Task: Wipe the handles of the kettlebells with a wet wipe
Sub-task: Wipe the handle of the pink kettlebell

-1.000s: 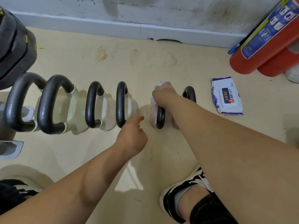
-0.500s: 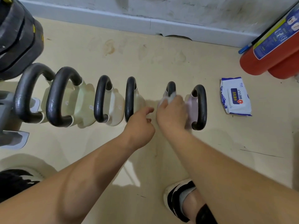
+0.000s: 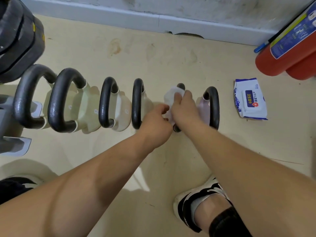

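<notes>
Two hands crowd one handle [image 3: 180,86]: the right hand [image 3: 183,110] squeezes the wet wipe [image 3: 171,95] round it; the left hand [image 3: 155,124] curls close, hold unclear. A loose squeeze could drop the wipe.

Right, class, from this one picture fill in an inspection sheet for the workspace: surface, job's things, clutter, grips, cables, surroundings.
Surface: beige floor, stained near the wall.
Job's things: six kettlebells in a row; wet wipe wrapped on the fifth handle from the left; wipe pack lying flat to the right.
Clutter: black weights and grey brackets at the left edge.
Grips: right grip holds the wet wipe round the handle; left grip beside it, fingers curled, hold unclear.
Cables: nothing seen.
Surroundings: grey skirting; red fire extinguishers at right; the person's shoe.
</notes>
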A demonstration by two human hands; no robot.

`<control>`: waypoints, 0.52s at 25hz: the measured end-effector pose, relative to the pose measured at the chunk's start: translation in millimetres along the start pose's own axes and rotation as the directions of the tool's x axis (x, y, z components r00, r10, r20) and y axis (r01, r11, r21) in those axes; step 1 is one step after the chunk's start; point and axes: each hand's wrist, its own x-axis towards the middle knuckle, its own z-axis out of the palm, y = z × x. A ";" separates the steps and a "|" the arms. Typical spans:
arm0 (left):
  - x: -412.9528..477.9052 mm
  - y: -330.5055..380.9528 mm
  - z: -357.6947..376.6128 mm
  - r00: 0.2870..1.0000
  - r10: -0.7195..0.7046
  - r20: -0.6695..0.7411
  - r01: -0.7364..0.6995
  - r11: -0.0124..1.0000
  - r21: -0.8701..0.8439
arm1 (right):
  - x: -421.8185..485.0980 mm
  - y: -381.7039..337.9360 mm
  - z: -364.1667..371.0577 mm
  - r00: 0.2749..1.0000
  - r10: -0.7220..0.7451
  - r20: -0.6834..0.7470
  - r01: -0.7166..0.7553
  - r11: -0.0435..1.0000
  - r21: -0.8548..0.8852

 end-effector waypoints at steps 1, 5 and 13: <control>-2.0 1.0 0.9 1.000 -0.004 -0.015 0.004 1.000 0.002 | -16.8 14.2 8.0 0.991 -0.105 -0.080 0.091 0.984 -0.156; -10.5 6.8 4.2 0.999 0.013 -0.046 -0.015 0.999 -0.051 | -46.5 44.0 -6.7 0.943 -0.308 -0.123 0.228 0.872 -0.434; -5.5 19.2 -7.8 0.995 0.100 -0.008 -0.093 0.888 -0.450 | -16.2 -41.6 -78.3 0.897 -0.128 0.424 0.067 0.986 0.156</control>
